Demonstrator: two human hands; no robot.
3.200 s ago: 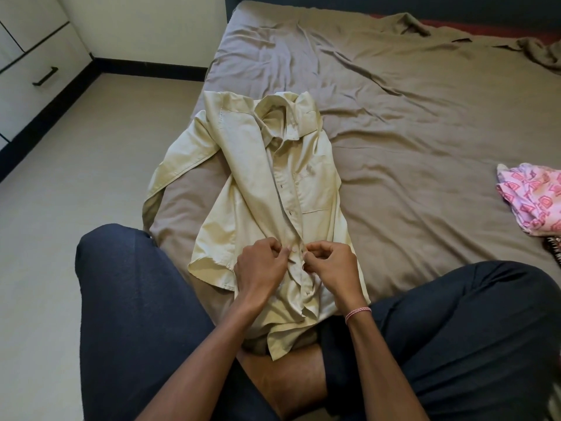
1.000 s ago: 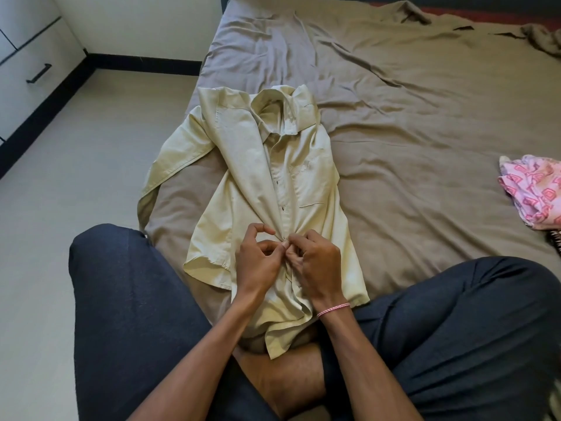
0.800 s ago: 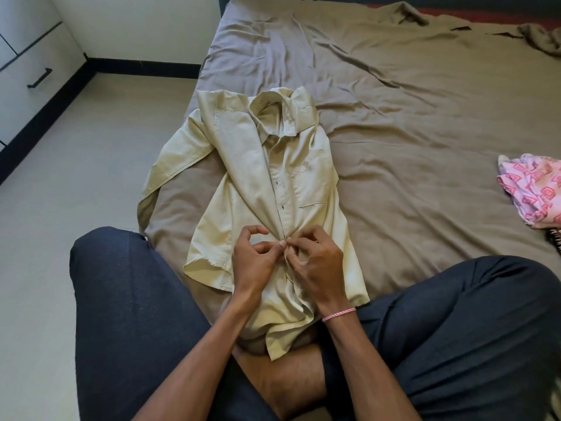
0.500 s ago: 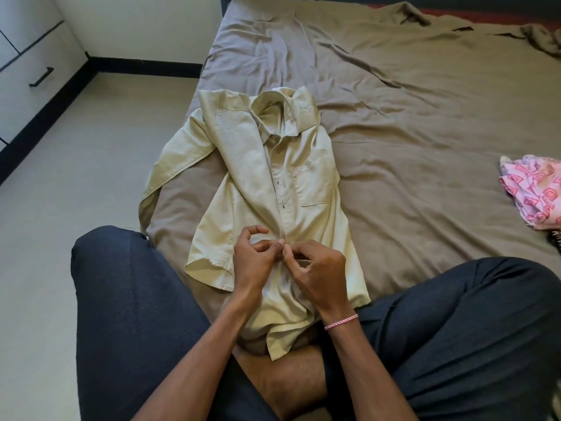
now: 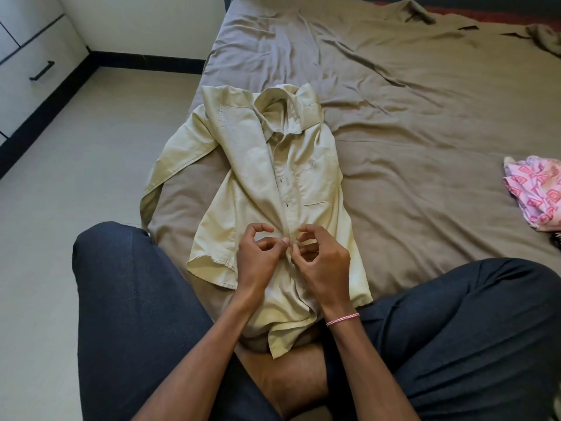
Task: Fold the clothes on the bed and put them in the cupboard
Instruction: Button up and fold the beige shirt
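Fingers (image 5: 283, 243) of left hand (image 5: 258, 262) and right hand (image 5: 323, 264) were pinched on the shirt (image 5: 252, 165) placket (image 5: 287, 208), which ran straight away, collar (image 5: 287, 106) farthest.

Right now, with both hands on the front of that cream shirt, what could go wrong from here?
1. One sleeve drapes over the bed edge. A tug from the left hand or right hand might drag the cream shirt toward the floor.
2. The hem is bunched at the person's lap, so creases may get folded in.
3. The pink patterned garment lies far to the right and could be forgotten.
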